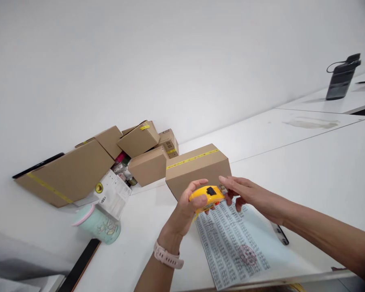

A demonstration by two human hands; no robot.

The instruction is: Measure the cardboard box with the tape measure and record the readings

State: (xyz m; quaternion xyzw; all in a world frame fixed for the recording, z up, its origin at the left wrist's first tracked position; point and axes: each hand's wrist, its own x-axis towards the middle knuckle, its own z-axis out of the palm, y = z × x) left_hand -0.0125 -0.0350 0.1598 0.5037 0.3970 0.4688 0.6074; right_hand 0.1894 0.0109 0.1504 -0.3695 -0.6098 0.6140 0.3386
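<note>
My left hand (192,202) is wrapped around a yellow tape measure (211,195) with a black lock button on top. A yellow wrist strap hangs from the tape measure's near end. At the other end, my right hand (241,191) has its thumb and fingers closed about the small metal end tab (223,189). Just behind both hands stands a closed cardboard box (197,166) sealed with yellow printed tape. Beneath the hands lies a pale sheet printed with dense rows of characters and a round red stamp (231,243).
More cardboard boxes (140,140) are stacked against the wall at the left, by a large flat carton (69,172). A mint-green cup (99,225) stands near a white package (114,194). A dark bottle (342,79) is far right. A black pen-like item (282,235) lies under my right forearm.
</note>
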